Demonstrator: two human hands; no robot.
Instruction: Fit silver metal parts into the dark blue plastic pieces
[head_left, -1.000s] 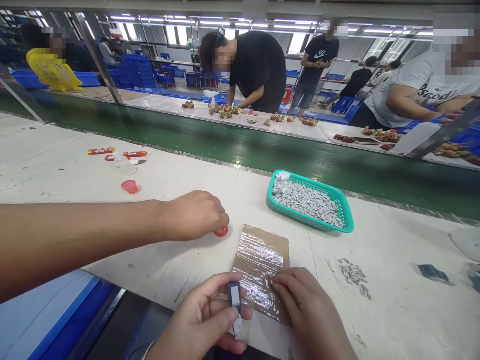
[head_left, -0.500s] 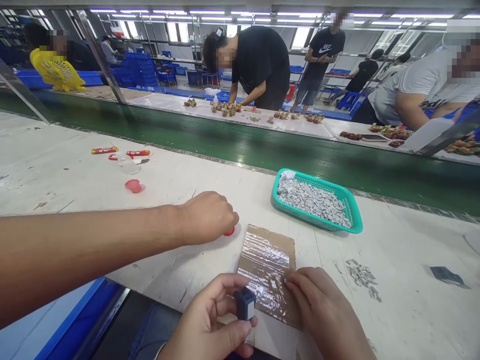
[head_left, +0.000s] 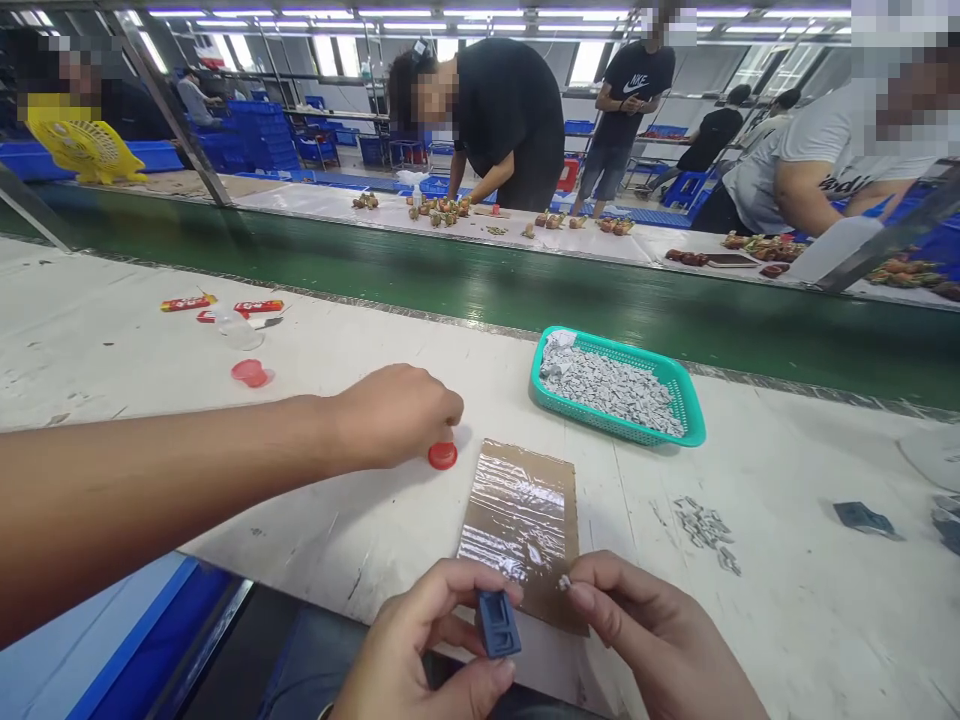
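Between the thumb and fingers of my left hand [head_left: 431, 650] is a small dark blue block [head_left: 498, 625] with rectangular recesses in its upturned face. My right hand [head_left: 652, 625] pinches a tiny whitish piece [head_left: 565, 582] just to the right of the block, apart from it. Beneath and beyond both hands lies a flat cardboard piece [head_left: 517, 500] covered in shiny clear film. Another person's hand [head_left: 405, 415] reaches in from the left, over a small red round cup [head_left: 442, 456] beside the cardboard.
A green basket [head_left: 694, 405] of small grey-white pieces stands beyond the cardboard. Loose pieces [head_left: 703, 530] and a dark scrap [head_left: 866, 518] lie to the right. A pink cup [head_left: 251, 373] and red-yellow packets [head_left: 259, 306] lie left. A green belt [head_left: 360, 275] crosses behind; people work beyond.
My left hand has turned the block so its recesses show. My right hand has lifted slightly from the cardboard with the tiny piece. The other person's hand has risen off the red cup.
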